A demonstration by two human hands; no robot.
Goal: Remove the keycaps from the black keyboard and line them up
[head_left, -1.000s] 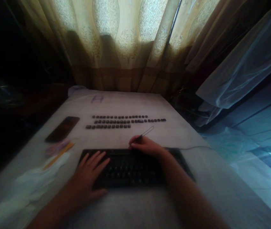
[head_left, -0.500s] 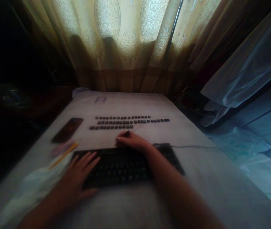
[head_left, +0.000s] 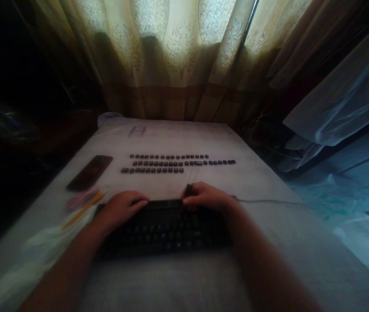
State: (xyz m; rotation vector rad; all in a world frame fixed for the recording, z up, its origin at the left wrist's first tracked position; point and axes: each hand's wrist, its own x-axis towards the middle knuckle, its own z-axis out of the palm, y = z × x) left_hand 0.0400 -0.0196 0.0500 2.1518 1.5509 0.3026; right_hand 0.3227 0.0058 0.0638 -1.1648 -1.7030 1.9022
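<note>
A black keyboard (head_left: 168, 234) lies before me on the white-covered table, several of its keys showing. My left hand (head_left: 125, 207) is closed over its far left edge, fingers curled and partly hidden. At the far edge, right of centre, my right hand (head_left: 205, 197) grips a keycap puller (head_left: 188, 190), a small black handle whose two thin wires point up and away from me. Beyond the hands, loose dark keycaps (head_left: 158, 164) lie in three rows, one longer key among them. The wire tips end near the rows; nothing shows between them.
A phone (head_left: 89, 173) lies at the left. Nearer are a pinkish item (head_left: 82, 198), an orange strip (head_left: 83, 211) and crumpled white plastic (head_left: 47, 242). The keyboard cable (head_left: 269, 201) runs right across the table (head_left: 285, 242). A curtain (head_left: 181, 65) hangs behind.
My left hand has moved from lying spread on the keys to curling over the keyboard's far edge. My right hand has shifted right with the puller, its wires now pointing more steeply away.
</note>
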